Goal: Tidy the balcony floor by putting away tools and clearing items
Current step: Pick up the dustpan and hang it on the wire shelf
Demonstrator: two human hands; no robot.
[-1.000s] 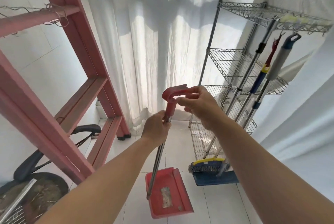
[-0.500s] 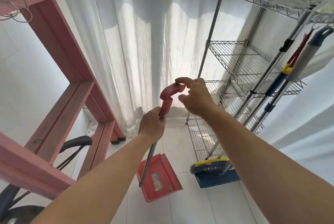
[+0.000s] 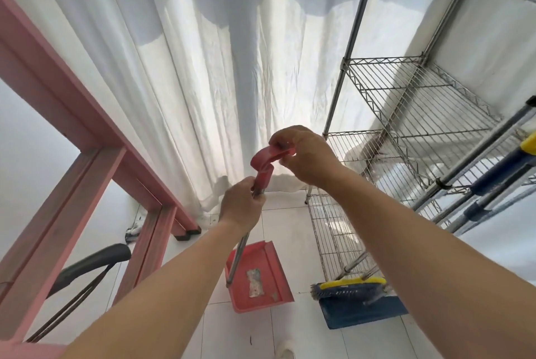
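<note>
The left hand (image 3: 242, 205) grips the metal pole just below the red grip while the right hand (image 3: 304, 152) pinches the hooked handle top, holding the red dustpan (image 3: 261, 277) above the tiled floor (image 3: 290, 222), near the wire shelf (image 3: 412, 94).

the dustpan (image 3: 262, 277) under the left hand (image 3: 240, 207) looks like smooth matt red plastic on a shiny metal pole. right of the right hand (image 3: 309, 155), the wire rack (image 3: 406, 103) is glossy chrome; behind both hands hangs crinkled white cloth curtain (image 3: 217, 68).
</note>
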